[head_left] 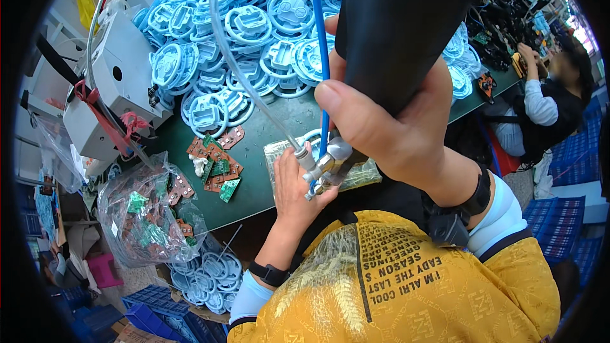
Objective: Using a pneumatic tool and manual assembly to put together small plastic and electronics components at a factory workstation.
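A large black electric screwdriver (400, 32) stands tall before me, with my right hand (397, 130) wrapped around its body. At its lower end is a silver metal nozzle (332, 166), joined by a clear hose (254, 92) and a blue hose (320, 44). Beneath it, a pale yellowish fixture (362, 176) lies at the table's near edge. Part of a light blue plastic ring (311, 136) shows on the fixture. My left hand (295, 187) rests there, fingers stretched forward and thumb apart, close to the nozzle. The screwdriver's tip and some fingertips are hidden.
Light blue plastic parts (248, 25) are heaped across the green table (254, 171). Small circuit boards (219, 168) lie left, near a clear bag (140, 216) of more boards. A white machine (114, 70) stands far left. Another person (553, 101) works at right.
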`<control>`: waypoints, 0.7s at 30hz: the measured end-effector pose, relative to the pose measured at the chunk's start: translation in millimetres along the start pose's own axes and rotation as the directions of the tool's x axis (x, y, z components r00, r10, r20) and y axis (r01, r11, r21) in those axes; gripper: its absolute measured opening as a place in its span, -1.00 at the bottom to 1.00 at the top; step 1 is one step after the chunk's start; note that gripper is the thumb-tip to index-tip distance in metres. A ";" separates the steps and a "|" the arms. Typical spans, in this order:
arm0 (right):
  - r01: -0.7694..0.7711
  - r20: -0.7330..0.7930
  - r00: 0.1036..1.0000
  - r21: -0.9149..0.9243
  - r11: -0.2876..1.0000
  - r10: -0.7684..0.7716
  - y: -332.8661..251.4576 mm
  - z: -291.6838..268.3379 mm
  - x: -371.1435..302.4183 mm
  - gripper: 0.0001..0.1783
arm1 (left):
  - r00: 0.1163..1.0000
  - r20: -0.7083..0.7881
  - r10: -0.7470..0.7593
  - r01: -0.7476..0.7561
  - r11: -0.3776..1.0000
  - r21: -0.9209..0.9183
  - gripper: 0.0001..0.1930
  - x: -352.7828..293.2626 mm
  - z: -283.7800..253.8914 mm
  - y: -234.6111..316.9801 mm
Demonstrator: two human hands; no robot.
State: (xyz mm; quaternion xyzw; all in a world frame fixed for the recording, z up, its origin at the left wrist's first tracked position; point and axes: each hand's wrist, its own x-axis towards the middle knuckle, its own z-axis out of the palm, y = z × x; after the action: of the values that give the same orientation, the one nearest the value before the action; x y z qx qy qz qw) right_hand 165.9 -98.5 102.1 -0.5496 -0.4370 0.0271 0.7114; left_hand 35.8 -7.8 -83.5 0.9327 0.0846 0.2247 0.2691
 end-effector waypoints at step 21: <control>-0.064 0.009 0.998 0.035 0.997 0.064 -16.1 -18.6 18.1 -0.57 | 0.999 0.043 0.017 -0.019 0.999 0.036 -0.05 -0.8 -5.1 -1.9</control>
State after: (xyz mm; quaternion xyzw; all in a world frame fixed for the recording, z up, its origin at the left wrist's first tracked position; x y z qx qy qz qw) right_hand 182.0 -109.6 125.5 -0.5505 -0.4215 0.0599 0.7181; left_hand 32.7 -4.1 -80.9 0.9427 0.0744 0.2056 0.2519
